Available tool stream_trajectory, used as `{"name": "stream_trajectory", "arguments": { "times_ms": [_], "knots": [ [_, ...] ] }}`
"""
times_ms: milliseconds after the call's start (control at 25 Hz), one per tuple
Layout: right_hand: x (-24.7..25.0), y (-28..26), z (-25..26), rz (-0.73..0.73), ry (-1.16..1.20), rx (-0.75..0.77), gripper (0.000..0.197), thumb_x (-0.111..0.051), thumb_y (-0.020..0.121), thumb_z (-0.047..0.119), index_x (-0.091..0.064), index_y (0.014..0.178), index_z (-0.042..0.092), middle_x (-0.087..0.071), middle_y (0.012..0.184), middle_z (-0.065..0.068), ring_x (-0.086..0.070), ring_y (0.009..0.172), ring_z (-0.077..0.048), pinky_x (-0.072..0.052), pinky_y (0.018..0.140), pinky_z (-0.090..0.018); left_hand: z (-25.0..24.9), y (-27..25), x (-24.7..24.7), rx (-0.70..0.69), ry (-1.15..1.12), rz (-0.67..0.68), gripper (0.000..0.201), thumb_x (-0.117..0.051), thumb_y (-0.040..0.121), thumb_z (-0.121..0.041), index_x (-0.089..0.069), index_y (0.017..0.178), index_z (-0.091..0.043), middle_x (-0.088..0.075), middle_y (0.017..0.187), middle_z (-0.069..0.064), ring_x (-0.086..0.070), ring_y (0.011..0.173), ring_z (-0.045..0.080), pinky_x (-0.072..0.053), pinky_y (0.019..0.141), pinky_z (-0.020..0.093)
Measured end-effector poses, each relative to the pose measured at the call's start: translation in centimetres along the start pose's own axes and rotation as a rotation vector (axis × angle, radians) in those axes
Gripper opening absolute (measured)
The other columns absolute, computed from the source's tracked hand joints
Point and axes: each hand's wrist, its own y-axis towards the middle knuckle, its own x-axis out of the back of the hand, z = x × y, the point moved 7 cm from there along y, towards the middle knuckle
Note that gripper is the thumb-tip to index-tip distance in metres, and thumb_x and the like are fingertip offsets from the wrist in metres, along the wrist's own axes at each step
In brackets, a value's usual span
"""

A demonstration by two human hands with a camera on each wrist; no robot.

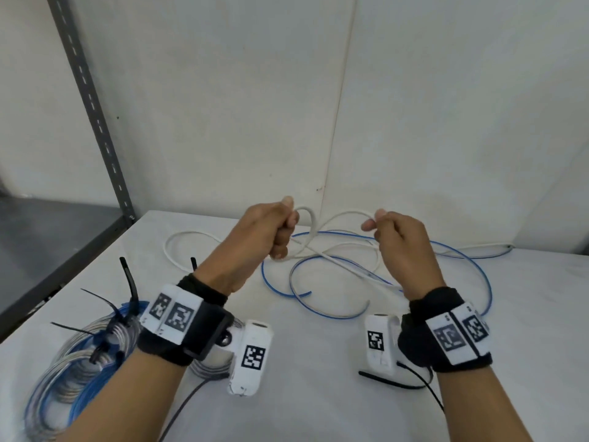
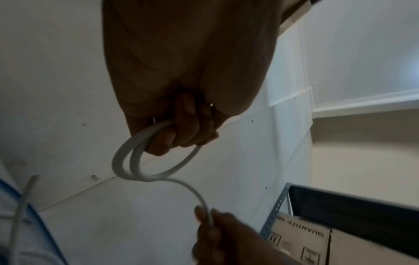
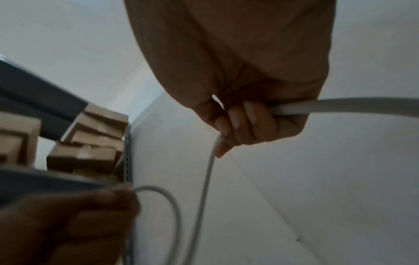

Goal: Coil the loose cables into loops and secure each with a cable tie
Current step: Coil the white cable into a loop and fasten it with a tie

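Holding the white cable (image 1: 338, 215) above the table (image 1: 318, 393): my left hand (image 1: 271, 228) has its fingers (image 2: 192, 125) clamped round two small loops of it, and my right hand (image 1: 398, 240) pinches the run just right of those loops. Remaining slack lies on the table beyond both hands, crossing the loose blue cable (image 1: 424, 250). Tied coils (image 1: 79, 355) sit near my left wrist.

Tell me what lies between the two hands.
An arc of the white cable spans from the left hand to the right hand; nothing else is in the gap. The head view shows it.
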Motion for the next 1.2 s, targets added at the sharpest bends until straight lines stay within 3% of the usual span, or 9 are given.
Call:
{"name": "stream_trajectory", "arguments": {
  "times_ms": [200,400,480,600,680,760,920,1080,1200],
  "knots": [
    [-1.7,-2.5,4.9,0.216,0.439,0.052,0.026,-0.047,0.107,0.012,-0.069,0.101,-0.001,-0.057,0.071,0.0,-0.051,0.059,-0.013,-0.045,0.053,-0.023,1.0,-0.4,-1.8,-0.007,0.122,-0.015,0.039,-0.036,0.111,-0.03,-0.048,0.079,-0.011,-0.031,0.058,-0.01,-0.027,0.054,0.009,-0.028,0.055,0.022],
    [-5.4,-5.2,7.4,0.405,0.445,0.101,0.013,-0.059,0.101,0.006,-0.066,0.102,-0.005,-0.066,0.081,-0.021,-0.066,0.063,-0.02,-0.059,0.061,-0.031,1.4,-0.3,-1.3,-0.001,-0.015,-0.121,0.032,-0.04,0.108,-0.021,-0.06,0.089,-0.006,-0.05,0.062,0.0,-0.041,0.057,0.015,-0.038,0.057,0.026],
    [-6.3,-5.5,7.1,0.407,0.389,0.099,0.01,-0.062,0.099,0.007,-0.068,0.099,-0.002,-0.068,0.085,-0.022,-0.069,0.063,-0.024,-0.06,0.062,-0.033,1.6,-0.4,-1.4,0.095,-0.227,-0.119,0.025,-0.045,0.105,-0.023,-0.063,0.093,-0.01,-0.066,0.08,0.005,-0.051,0.062,0.02,-0.041,0.056,0.029],
    [-6.5,-5.3,6.7,0.413,0.324,0.087,0.008,-0.066,0.097,0.008,-0.069,0.094,0.002,-0.07,0.078,-0.015,-0.07,0.062,-0.024,-0.06,0.06,-0.03,1.5,-0.6,-1.6,0.229,-0.69,-0.143,0.028,-0.039,0.108,-0.025,-0.061,0.1,-0.009,-0.077,0.104,0.009,-0.074,0.082,0.022,-0.057,0.071,0.033],
    [-6.8,-5.5,6.5,0.439,0.289,0.08,0.009,-0.069,0.095,0.01,-0.07,0.089,0.003,-0.071,0.074,-0.014,-0.07,0.059,-0.022,-0.058,0.058,-0.029,1.2,-0.7,-1.6,0.255,-0.862,-0.163,0.03,-0.038,0.108,-0.023,-0.061,0.095,-0.01,-0.071,0.08,0.001,-0.067,0.068,0.016,-0.057,0.063,0.028],
    [-6.9,-5.4,6.1,0.425,0.259,0.061,0.015,-0.074,0.092,0.014,-0.07,0.082,0.004,-0.072,0.069,-0.011,-0.069,0.054,-0.021,-0.057,0.054,-0.029,1.3,-0.7,-1.4,0.254,-0.904,-0.193,0.032,-0.035,0.108,-0.023,-0.057,0.086,-0.013,-0.045,0.061,-0.006,-0.042,0.053,0.011,-0.048,0.059,0.025],
    [-6.5,-4.6,4.8,0.293,0.205,-0.018,0.037,-0.084,0.082,0.029,-0.056,0.1,0.011,-0.072,0.066,-0.006,-0.061,0.047,-0.012,-0.047,0.051,-0.02,1.4,-0.5,-0.9,0.193,-0.917,-0.234,0.037,-0.033,0.11,-0.03,-0.05,0.081,-0.015,-0.027,0.059,-0.006,-0.026,0.047,0.011,-0.037,0.066,0.027],
    [-6.9,-4.4,4.4,0.291,0.182,-0.01,0.064,-0.082,0.082,0.038,-0.048,0.136,0.03,-0.07,0.091,0.004,-0.062,0.06,-0.006,-0.049,0.063,-0.016,0.9,-0.3,-0.8,0.122,-0.955,-0.206,0.037,-0.032,0.111,-0.027,-0.048,0.08,-0.015,-0.026,0.056,-0.008,-0.024,0.044,0.009,-0.038,0.056,0.024],
    [-7.2,-4.3,4.4,0.376,0.397,-0.057,0.044,-0.08,0.085,0.032,-0.064,0.123,0.018,-0.07,0.092,0.0,-0.055,0.055,-0.007,-0.044,0.058,-0.022,0.2,-0.4,-0.9,0.118,-0.955,-0.167,0.04,-0.031,0.11,-0.024,-0.045,0.074,-0.016,-0.023,0.052,-0.008,-0.022,0.039,0.007,-0.039,0.046,0.022]
  ]
}}
